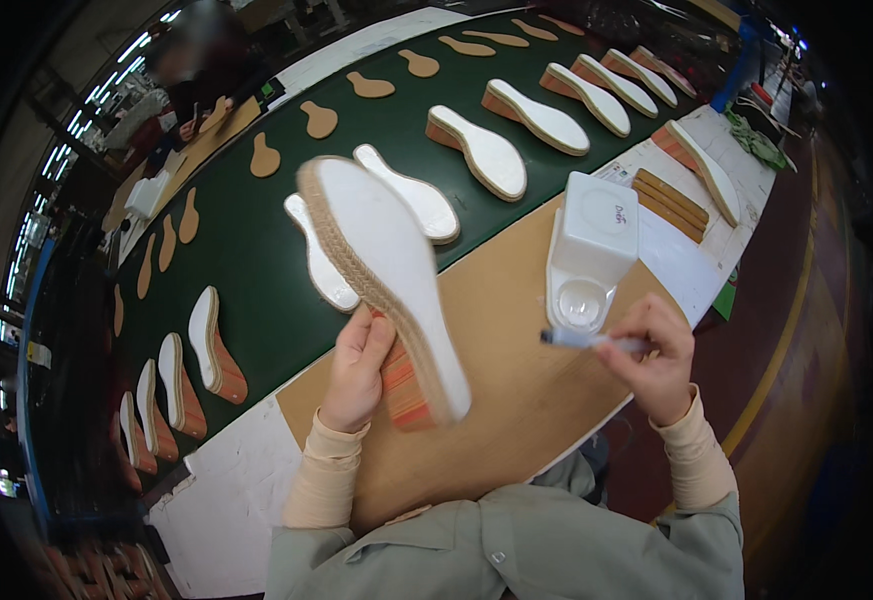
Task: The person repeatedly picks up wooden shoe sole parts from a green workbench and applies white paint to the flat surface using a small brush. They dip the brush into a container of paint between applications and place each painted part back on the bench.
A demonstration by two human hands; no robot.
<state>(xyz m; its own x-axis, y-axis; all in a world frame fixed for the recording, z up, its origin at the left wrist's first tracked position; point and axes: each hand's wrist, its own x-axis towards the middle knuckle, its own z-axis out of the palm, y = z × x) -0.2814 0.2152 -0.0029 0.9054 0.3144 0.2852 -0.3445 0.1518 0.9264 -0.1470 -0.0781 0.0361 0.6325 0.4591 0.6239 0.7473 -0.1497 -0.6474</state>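
Note:
My left hand (355, 365) grips a wedge shoe sole (381, 240) by its orange-striped heel. The sole tilts up over the work board, its white top facing me and a braided rope edge running along its side. Between the fingers of my right hand (653, 358) is a small brush (596, 341), pale with a dark tip and blurred by motion. Its tip is beside the round cup of a white dispenser pot (599, 235), at the cup's near edge. A gap separates the brush from the sole. Two white-topped soles lie just behind the held one, partly covered by it.
A green conveyor belt (286, 262) carries several wedge soles (493, 155) and flat tan insoles (320, 119). The brown board (496, 330) lies along its near side. Brown strips (670, 205) and another sole (701, 170) rest right of the pot. Another person works across the belt.

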